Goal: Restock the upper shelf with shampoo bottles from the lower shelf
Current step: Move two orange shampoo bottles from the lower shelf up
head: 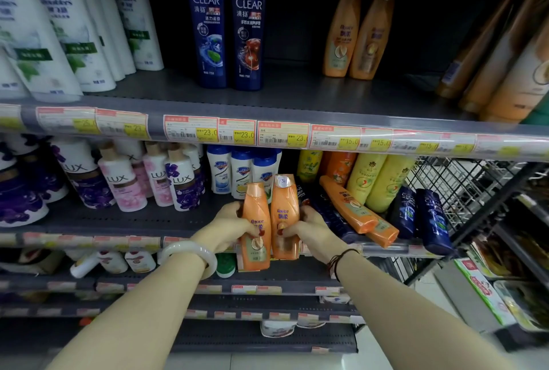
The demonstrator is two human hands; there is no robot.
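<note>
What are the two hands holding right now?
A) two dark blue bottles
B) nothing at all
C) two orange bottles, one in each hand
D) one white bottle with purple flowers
C: the left hand grips one orange plastic shampoo bottle and the right hand grips another orange plastic shampoo bottle, side by side in front of the lower shelf.

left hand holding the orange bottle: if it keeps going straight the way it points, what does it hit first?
The left hand points up and into the lower shelf, gripping an orange Rejoice bottle. Straight on, the bottle's cap would probably meet the white and blue bottles standing just behind it. Depth is unclear, so this is a guess.
</note>
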